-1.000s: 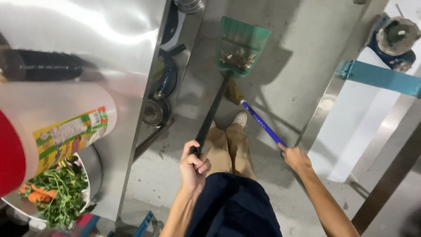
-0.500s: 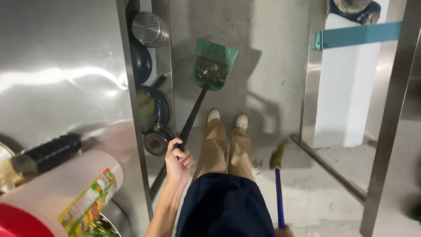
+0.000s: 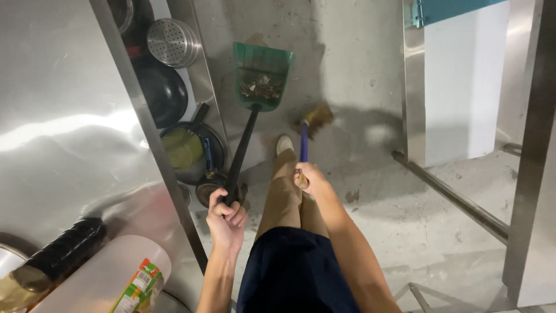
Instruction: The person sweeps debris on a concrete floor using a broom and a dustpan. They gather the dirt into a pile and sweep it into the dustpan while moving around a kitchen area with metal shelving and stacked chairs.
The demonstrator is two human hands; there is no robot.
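Note:
My left hand (image 3: 227, 215) grips the black handle of a green dustpan (image 3: 263, 76), which rests on the concrete floor ahead of my feet with dry scraps in its tray. My right hand (image 3: 310, 177) is closed around the blue handle of a small broom (image 3: 313, 118), whose brown bristles touch the floor just right of the dustpan. My legs in tan trousers and a pale shoe (image 3: 283, 144) stand between the two handles.
A steel counter (image 3: 63, 122) runs along the left, with a white bottle (image 3: 110, 278) and a black cylinder (image 3: 63, 249) on it. Pots, pans and a perforated steel lid (image 3: 171, 42) sit on its lower shelf. A white cabinet (image 3: 463, 87) and steel frame legs (image 3: 527, 174) stand right.
The broom swung forward from low on my right, its bristles now next to the dustpan. The dustpan stays in my left hand. My view shifted down and left.

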